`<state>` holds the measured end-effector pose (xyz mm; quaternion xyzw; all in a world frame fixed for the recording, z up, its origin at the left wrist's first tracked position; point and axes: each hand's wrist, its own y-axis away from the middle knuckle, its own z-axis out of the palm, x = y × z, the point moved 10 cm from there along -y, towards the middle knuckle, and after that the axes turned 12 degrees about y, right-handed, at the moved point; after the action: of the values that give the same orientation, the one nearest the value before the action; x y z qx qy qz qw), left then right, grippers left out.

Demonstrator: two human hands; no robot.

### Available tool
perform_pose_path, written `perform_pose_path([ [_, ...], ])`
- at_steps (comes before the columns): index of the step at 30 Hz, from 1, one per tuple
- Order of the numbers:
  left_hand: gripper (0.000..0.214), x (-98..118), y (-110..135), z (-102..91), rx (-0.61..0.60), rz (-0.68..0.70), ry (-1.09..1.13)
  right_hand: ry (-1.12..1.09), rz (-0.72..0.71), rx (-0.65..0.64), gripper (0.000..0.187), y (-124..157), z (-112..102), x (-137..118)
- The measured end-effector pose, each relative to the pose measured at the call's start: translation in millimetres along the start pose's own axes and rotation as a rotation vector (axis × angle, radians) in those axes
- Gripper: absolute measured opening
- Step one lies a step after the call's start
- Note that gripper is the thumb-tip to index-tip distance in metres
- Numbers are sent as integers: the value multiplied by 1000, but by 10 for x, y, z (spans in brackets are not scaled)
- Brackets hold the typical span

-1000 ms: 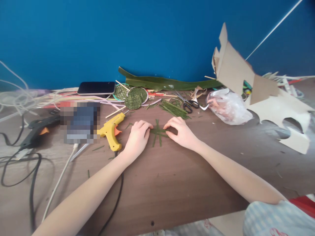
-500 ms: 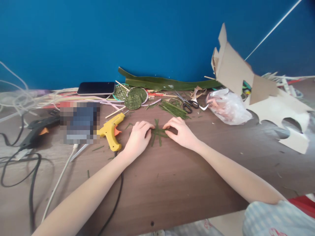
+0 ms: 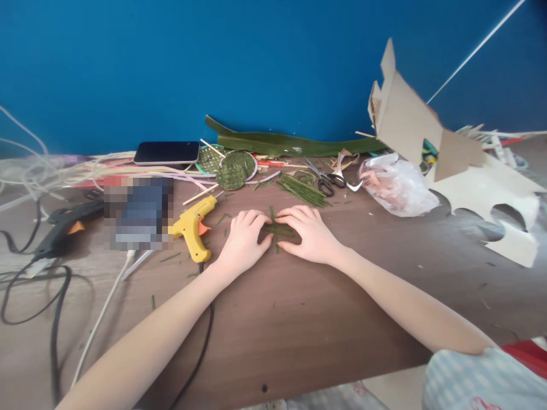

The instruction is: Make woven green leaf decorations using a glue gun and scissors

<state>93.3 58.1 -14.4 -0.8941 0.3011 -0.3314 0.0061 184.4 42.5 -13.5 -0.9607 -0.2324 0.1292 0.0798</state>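
Green leaf strips (image 3: 283, 230), crossed over one another, lie on the table between my hands, partly covered by the fingers. My left hand (image 3: 245, 236) curves in from the left, its fingertips and thumb at the left edge of the crossing. From the other side, my right hand (image 3: 310, 233) holds the strips, with fingers above and thumb below. Both hands have a gap between thumb and fingers, and the strips show there. A yellow glue gun (image 3: 192, 228) lies just left of my left hand. Beyond the hands is a bundle of cut green strips (image 3: 302, 191).
Black-handled scissors (image 3: 325, 183) and round woven green pieces (image 3: 233, 171) lie behind. A long leaf (image 3: 294, 146) runs along the blue wall. Right are a plastic bag (image 3: 397, 185) and cut cardboard (image 3: 482, 191); left are a phone (image 3: 166, 152), black glue gun (image 3: 64, 228) and cables (image 3: 64, 319).
Both hands have moved inward over the crossed strips, covering more of them. The thumbs have spread downward, away from the fingers; earlier the fingertips pinched the strips' sides.
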Motion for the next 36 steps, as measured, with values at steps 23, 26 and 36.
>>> perform_pose_path([
  [23,19,14,2,22,-14,40,-77,15,-26,41,43,8,1,-108],
  [26,18,6,4,9,-10,29,-50,-46,-5,52,35,7,-36,-75],
  [36,14,-37,-15,-55,14,-23,32,-113,97,107,11,17,-76,91],
])
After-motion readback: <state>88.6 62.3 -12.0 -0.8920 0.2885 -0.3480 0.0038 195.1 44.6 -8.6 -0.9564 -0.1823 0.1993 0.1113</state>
